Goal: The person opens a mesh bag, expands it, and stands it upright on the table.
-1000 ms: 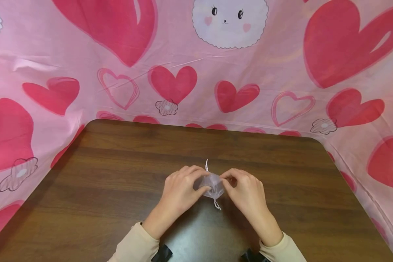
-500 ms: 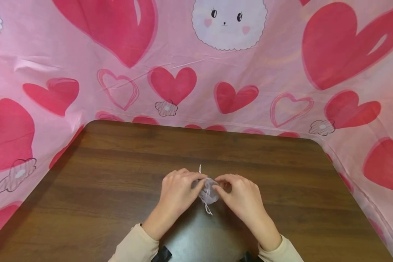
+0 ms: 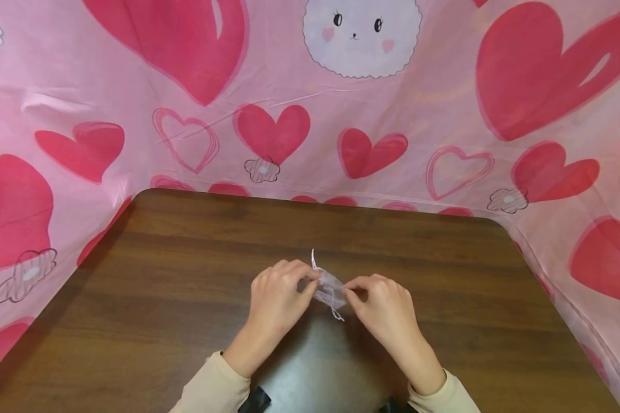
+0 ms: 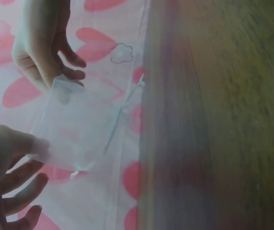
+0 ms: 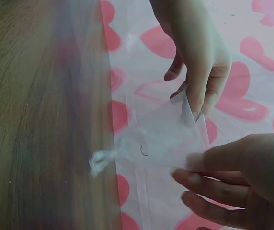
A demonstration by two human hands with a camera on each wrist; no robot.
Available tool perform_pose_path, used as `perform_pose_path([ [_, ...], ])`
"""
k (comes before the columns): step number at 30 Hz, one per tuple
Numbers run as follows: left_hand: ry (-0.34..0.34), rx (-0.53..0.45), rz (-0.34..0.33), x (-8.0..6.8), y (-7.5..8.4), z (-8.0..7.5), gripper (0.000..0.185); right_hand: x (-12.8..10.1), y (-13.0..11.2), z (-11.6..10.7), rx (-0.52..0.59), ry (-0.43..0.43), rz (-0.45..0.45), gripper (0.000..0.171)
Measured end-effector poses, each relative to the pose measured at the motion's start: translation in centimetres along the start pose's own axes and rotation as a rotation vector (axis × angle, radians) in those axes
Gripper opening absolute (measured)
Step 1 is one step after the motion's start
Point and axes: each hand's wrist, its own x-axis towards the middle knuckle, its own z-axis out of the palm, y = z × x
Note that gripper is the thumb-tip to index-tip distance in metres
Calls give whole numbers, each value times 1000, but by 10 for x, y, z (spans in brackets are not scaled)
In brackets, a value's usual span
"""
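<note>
A small sheer white drawstring pouch [image 3: 332, 288] is stretched between both hands above the table. My left hand [image 3: 278, 299] pinches one corner of its mouth between thumb and fingers. The opposite corner is pinched by my right hand [image 3: 384, 310]. White cord ends stick out on two sides of the pouch, the far one [image 3: 313, 258] pointing away from me and a looped one [image 3: 337, 314] toward me. In the right wrist view, a thin dark curved mark [image 5: 144, 150] shows on or through the fabric; what it is stays unclear.
A dark wooden table [image 3: 196, 246] with rounded far corners lies under the hands. Behind and beside it hangs a pink cloth [image 3: 299, 86] printed with red hearts. Black straps [image 3: 255, 400] sit at the wrists by the beige sleeves [image 3: 217, 384].
The hands first shifted left with the pouch and came closer together. Since then they have drawn apart, and the pouch has gone from bunched and rounded to pulled flatter.
</note>
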Motion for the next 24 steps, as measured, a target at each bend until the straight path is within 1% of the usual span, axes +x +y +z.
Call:
perform_pose_path([
  [5, 0, -4, -2, 0, 1, 0, 15, 0, 1, 2, 22, 101, -34, 14],
  [8, -6, -5, -3, -1, 2, 1, 14, 1, 1, 3, 34, 144, -48, 16],
  [11, -7, 2, 12, -2, 3, 2, 14, 1, 1, 3, 40, 176, -59, 17],
  [16, -16, 19, 50, -3, 6, 4, 16, 1, 2, 4, 55, 197, -68, 15],
  [19, -26, 19, 56, -3, 8, 5, 16, 2, 1, 4, 63, 203, -74, 14],
  [21, -27, 23, 49, -3, 9, 5, 12, 1, 1, 4, 66, 204, -79, 14],
  [24, -15, 37, 17, -4, 11, 5, 8, 1, 0, 3, 67, 196, -88, 14],
])
